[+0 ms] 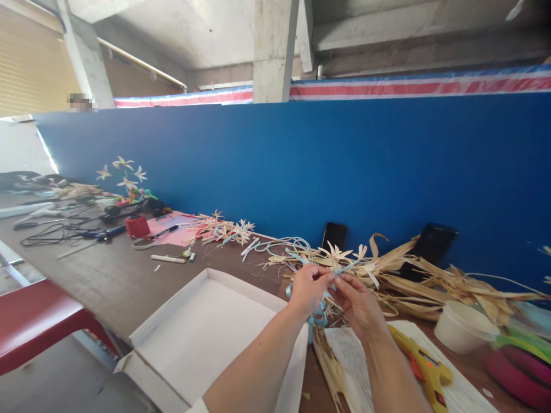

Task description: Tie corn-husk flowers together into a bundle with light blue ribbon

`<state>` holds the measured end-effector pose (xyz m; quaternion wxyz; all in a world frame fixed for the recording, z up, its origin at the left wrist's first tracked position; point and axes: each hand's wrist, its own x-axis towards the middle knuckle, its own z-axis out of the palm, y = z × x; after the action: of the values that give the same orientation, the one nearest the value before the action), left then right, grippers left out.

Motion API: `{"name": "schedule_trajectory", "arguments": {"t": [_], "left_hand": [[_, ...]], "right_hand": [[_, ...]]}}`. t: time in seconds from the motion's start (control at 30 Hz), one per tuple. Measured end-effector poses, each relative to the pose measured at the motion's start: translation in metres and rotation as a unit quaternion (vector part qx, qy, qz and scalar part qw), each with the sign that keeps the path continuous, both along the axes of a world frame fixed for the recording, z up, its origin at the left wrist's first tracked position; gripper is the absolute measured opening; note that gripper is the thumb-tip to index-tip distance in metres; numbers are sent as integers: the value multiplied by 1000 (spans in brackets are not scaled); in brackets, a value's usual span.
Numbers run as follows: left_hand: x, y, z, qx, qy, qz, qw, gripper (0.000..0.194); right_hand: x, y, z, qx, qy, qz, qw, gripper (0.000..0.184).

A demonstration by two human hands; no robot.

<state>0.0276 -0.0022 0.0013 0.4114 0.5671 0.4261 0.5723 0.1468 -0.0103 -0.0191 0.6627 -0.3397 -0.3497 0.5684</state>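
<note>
My left hand [306,289] and my right hand [356,303] meet over the table, thumbs and fingers pinching a pale husk flower [336,255] at its light blue stem. Its thin cream petals stand up above my fingertips. More small cream blossoms show just right of it; I cannot tell whether they join the same stem. Loops of light blue ribbon [317,320] hang below and between my hands. Behind them lies a spread of dry tan husks [430,275]. A yellow glue gun [424,364] rests on papers beside my right forearm.
A shallow white box [172,304] is at my left forearm. Two dark phones, one black phone [334,235] nearer, lean by the blue partition [258,160]. A white cup [465,327] stands right. Finished-looking flowers [232,229], a red roll [138,226] and cables lie left.
</note>
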Motion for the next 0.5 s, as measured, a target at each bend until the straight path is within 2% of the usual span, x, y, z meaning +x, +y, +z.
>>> {"name": "schedule_trajectory", "arguments": {"t": [0.2,0.33,0.43,0.5], "left_hand": [[-1,-1,0,18,6,3,1000,13],[0,-1,0,-10,-18,-5,1000,12],[0,0,1,-29,-28,-13,999,13],[-1,1,1,-36,-17,-9,999,12]], "right_hand": [[-1,-2,4,13,-2,3,1000,21],[-4,-4,8,13,-18,-18,1000,24],[-4,-3,8,8,-69,-47,996,26],[-2,-2,5,13,-146,-84,986,27]]}}
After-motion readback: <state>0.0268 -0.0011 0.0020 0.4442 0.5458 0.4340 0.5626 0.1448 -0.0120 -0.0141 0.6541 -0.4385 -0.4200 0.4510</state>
